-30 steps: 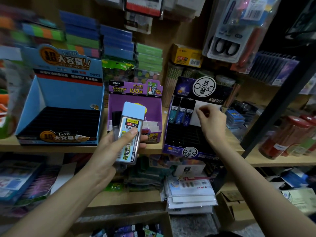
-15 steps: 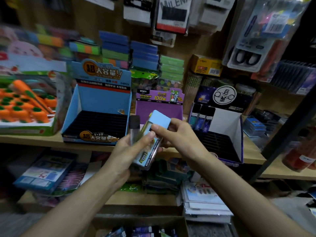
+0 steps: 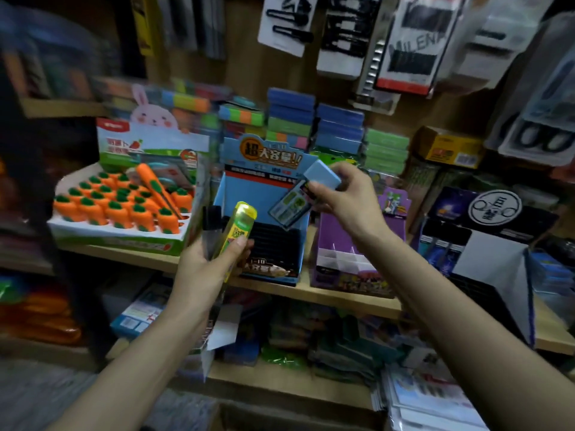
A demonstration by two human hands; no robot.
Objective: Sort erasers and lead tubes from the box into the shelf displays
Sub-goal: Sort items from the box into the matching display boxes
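Right grip (image 3: 345, 197): fingers clamped on a blue-capped lead tube (image 3: 289, 208), tilted, held in the air in front of the blue display box (image 3: 245, 194). Left grip (image 3: 205, 269): curled round a yellow-capped tube (image 3: 238, 231) and a dark tube (image 3: 211, 219), low before the same box. The box stands on a wooden shelf (image 3: 342, 295), between a carrot eraser tray (image 3: 124, 209) and a purple display (image 3: 357, 262). Carded goods (image 3: 289, 23) hang on the wall above; the frame's edges are blurred.
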